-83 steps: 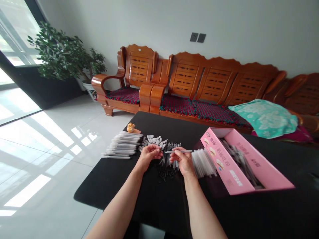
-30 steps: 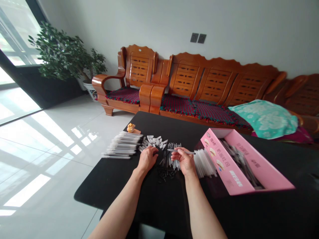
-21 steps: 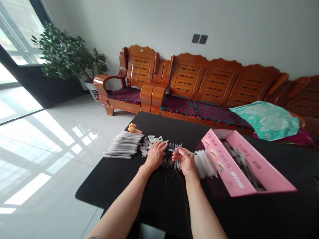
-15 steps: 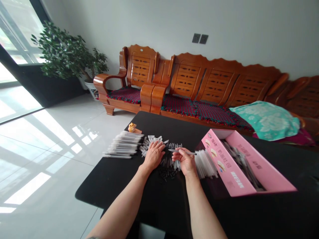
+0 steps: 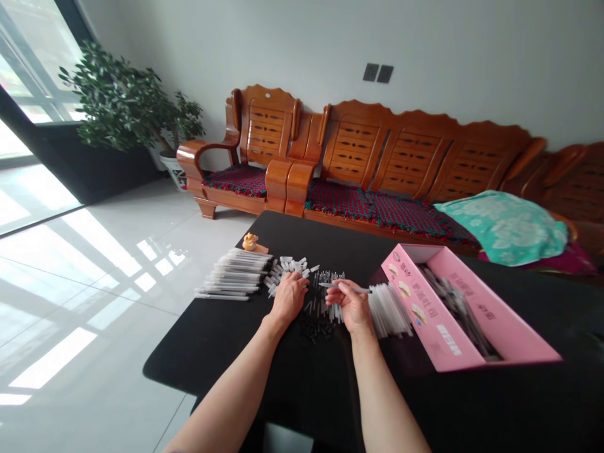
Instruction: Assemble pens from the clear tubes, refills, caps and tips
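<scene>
My right hand pinches a thin pen barrel that lies level and points left, just above a heap of refills. My left hand rests palm down, fingers curled over the small white caps; what its fingertips hold is hidden. Small black parts lie between my wrists. A row of clear barrels lies right of my right hand.
An open pink box with dark pens inside sits on the right of the black table. Finished white pens are stacked at the left edge by a small orange figurine. Behind stand a wooden sofa and a potted plant.
My left hand moved from beside my right hand out to the white caps and curled its fingers there. My right hand kept the barrel almost still.
</scene>
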Demonstrator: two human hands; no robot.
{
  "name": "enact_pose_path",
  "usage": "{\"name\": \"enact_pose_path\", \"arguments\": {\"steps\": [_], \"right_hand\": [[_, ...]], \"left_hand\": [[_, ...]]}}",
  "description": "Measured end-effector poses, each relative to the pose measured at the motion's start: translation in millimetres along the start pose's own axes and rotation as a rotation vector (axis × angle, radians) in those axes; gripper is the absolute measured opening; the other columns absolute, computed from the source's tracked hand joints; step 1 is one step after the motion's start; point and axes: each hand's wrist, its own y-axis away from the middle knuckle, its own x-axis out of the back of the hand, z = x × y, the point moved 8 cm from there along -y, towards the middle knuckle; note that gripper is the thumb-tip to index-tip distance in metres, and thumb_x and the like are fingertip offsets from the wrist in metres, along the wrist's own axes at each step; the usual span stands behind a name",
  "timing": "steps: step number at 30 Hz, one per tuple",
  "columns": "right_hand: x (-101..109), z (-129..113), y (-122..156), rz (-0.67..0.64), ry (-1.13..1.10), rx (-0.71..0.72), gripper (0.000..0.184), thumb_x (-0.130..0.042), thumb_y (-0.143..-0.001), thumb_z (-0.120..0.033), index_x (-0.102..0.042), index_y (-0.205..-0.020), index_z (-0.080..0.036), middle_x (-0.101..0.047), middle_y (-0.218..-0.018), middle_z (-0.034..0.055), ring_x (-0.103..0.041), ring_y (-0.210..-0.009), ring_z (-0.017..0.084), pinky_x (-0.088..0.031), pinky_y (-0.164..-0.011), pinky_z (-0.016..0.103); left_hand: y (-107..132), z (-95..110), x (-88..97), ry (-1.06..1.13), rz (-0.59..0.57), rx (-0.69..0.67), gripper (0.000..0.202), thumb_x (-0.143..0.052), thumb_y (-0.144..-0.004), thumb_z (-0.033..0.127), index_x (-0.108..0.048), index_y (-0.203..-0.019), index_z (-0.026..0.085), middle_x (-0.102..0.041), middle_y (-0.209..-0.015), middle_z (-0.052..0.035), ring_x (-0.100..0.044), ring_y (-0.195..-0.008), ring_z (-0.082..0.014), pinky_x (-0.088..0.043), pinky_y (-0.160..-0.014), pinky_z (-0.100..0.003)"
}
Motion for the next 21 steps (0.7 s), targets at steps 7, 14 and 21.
{"name": "enact_pose_path", "arguments": {"steps": [7,14,21], "right_hand": [[-0.9,-0.1,-1.2,-0.01,-0.008,0.004,0.016,-0.07,-0.076,-0.028,-0.072,-0.085,-0.015,-0.074,-0.067,0.0065,-0.069,-0.052,0.02,-0.057,-0.048,0.029],[-2.3,-1.1,-0.9,-0.014,-0.011,0.005,0.017,-0.07,-0.075,-0.029,-0.072,-0.084,-0.015,-0.074,-0.066,0.006,-0.069,-0.052,0.019,-0.058,-0.048,0.029],[-4.7,-1.2,0.5,-0.028,-0.004,0.0,0.016,-0.07,-0.076,-0.028,-0.072,-0.085,-0.015,-0.074,-0.067,0.0066,-0.07,-0.053,0.019,-0.058,-0.048,0.029]], "left_hand": [[10.2,-7.4,5.7,0.041,0.002,0.075,0.019,-0.056,-0.083,0.012,-0.066,-0.096,0.021,-0.063,-0.094,-0.0071,-0.06,-0.087,-0.0209,-0.043,-0.075,-0.028],[9.9,-28.9,18.8,0.416,0.206,0.259,0.008,-0.063,-0.077,0.018,-0.064,-0.085,0.019,-0.063,-0.072,0.0002,-0.056,-0.061,-0.0135,-0.043,-0.065,-0.024],[7.3,-30.4,-0.1,1.18,0.137,0.381,0.029,-0.073,-0.073,0.033,-0.068,-0.093,0.014,-0.068,-0.076,-0.0029,-0.064,-0.07,-0.0155,-0.052,-0.067,-0.025]]}}
